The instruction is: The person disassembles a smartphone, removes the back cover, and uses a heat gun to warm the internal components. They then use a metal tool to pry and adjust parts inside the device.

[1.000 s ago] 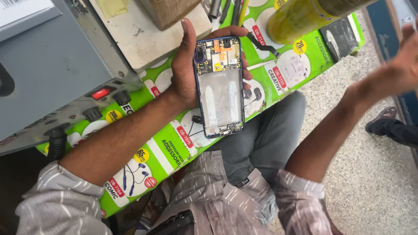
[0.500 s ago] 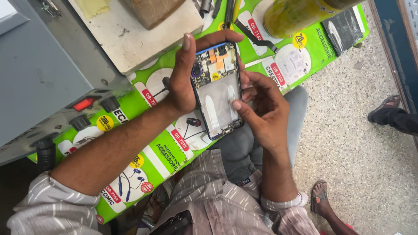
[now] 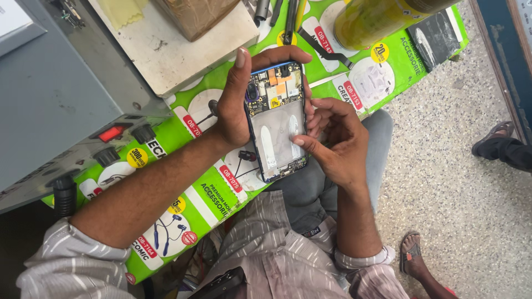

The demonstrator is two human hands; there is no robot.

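My left hand (image 3: 235,108) grips an opened smartphone (image 3: 275,119) with its back cover off. Circuit boards with orange parts show at the top and a pale battery bay with two white strips below. The phone is held upright over a green printed mat (image 3: 216,194). My right hand (image 3: 335,141) rests against the phone's right edge, thumb pressing on the battery bay near one white strip, fingers curled beside the frame.
A grey machine (image 3: 61,105) with a red switch and black knobs stands at left. A white board (image 3: 177,47) lies behind the phone. Tools (image 3: 288,19) and a yellow-green cylinder (image 3: 382,19) sit at the top. Another person's sandalled foot (image 3: 499,135) is at right.
My right hand came back from the far right to the phone a second ago and now presses its thumb on the battery bay. The left hand keeps holding the phone.
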